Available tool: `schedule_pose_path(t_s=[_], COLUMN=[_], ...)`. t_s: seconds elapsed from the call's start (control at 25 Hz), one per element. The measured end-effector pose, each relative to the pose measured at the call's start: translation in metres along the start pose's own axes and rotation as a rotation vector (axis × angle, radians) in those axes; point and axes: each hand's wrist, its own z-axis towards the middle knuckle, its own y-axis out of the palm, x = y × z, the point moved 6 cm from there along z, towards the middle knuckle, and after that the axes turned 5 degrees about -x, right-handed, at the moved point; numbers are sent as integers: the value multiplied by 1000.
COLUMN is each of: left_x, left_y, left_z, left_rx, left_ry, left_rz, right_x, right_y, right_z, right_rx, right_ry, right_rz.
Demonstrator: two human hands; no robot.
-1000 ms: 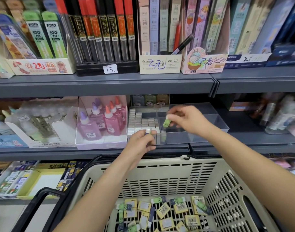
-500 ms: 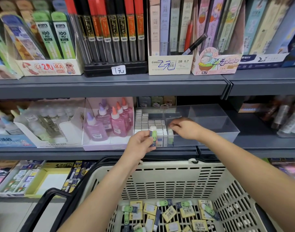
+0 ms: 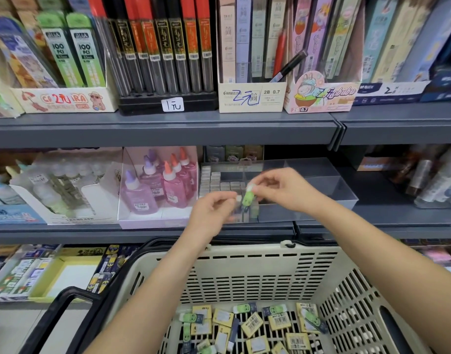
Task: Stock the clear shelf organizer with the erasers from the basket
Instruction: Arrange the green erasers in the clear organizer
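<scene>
The right hand (image 3: 285, 191) pinches the top of a green-sleeved eraser (image 3: 247, 199) between thumb and fingertips, the other fingers loosely curled; the eraser hangs upright over the front left of the clear shelf organizer (image 3: 329, 185), just above the erasers already standing there. The left hand (image 3: 211, 212) sits just beside it, fingers curled toward the eraser's lower end; motion blur hides whether they touch it or hold anything, so its grip cannot be told.

Rows of pale erasers (image 3: 219, 182) fill the organizer's left side, packed on end; the compartments to the right look bare. The likeliest slip, judging from this, is at the front row; a thin two-finger pinch on a slick sleeve could let the eraser twist or drop, landing flat on the row or tipping the neighbours out of line. With both hands crowding one small gap, a knuckle could also nudge the standing pieces.

Pink and purple glue bottles (image 3: 168, 185) stand in a tray just left of the organizer, near enough for the left wrist to brush them.

Below the shelf edge (image 3: 142, 231), the cream plastic basket (image 3: 245, 274) holds many loose erasers (image 3: 257, 325), green and yellow; much stocking appears to remain, and a dropped piece would probably fall back among them.
</scene>
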Motion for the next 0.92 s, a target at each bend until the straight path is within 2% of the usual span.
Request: schedule_pose_path(t_s=[0.12,0.16,0.24,0.32,0.52,0.92], left_x=[4,1,-12,-23,-29,-31], left_y=[-45,-52,-51,-44,-48,-51], left_z=[-5,-8,-7,-4,5,6], left_rx=[250,287,254,208,276,269], left_ry=[145,154,112,63,58,67], left_rz=[416,521,644,653,632,628], right_x=[16,21,29,36,51,52], right_y=[-35,-39,-32,-15,11,18], right_z=[10,14,23,31,36,32], right_rx=[250,288,243,140,-78,-97], right_ry=[86,115,176,231,294,241], right_rz=[20,-9,-139,-236,-343,-359])
